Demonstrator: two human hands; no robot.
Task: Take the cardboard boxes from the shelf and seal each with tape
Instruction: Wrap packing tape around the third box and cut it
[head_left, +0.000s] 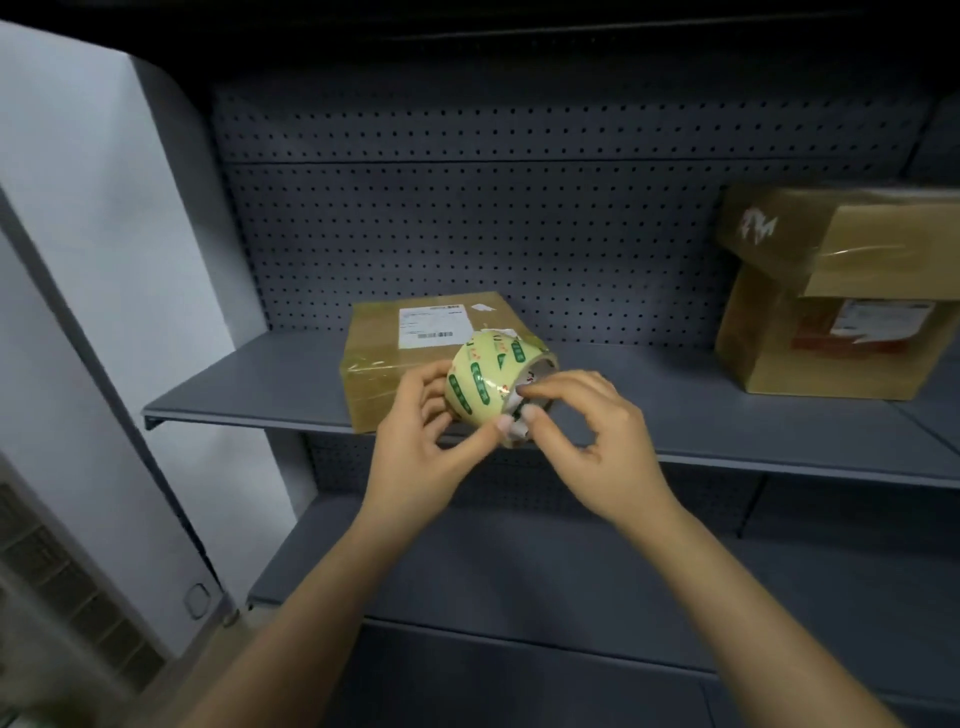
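A person's two bare hands hold a roll of tape (493, 379) at the center of the frame, in front of a dark grey shelf (260, 387) backed by a perforated panel (519, 208). The left hand (421, 441) cups the pale yellow roll, printed with green labels, from the left and below, its fingers (434, 376) wrapped around the curved outer face. The right hand (592, 441) pinches at the roll's lower right rim, thumb and forefinger closed on what appears to be the loose tape end; the detail there is too blurred to confirm. The roll's core axis runs from the lower left toward the upper right of the frame, its open core facing the right hand.

Directly behind the roll, a flat cardboard box (395, 353) lies on the shelf, its long side running from the front edge toward the panel, a white shipping label (434, 325) on top. At the right edge of the frame, well apart, an upper box (841, 234), glossy with tape, sits tilted on a lower box (779, 338) bearing a red-and-white label.
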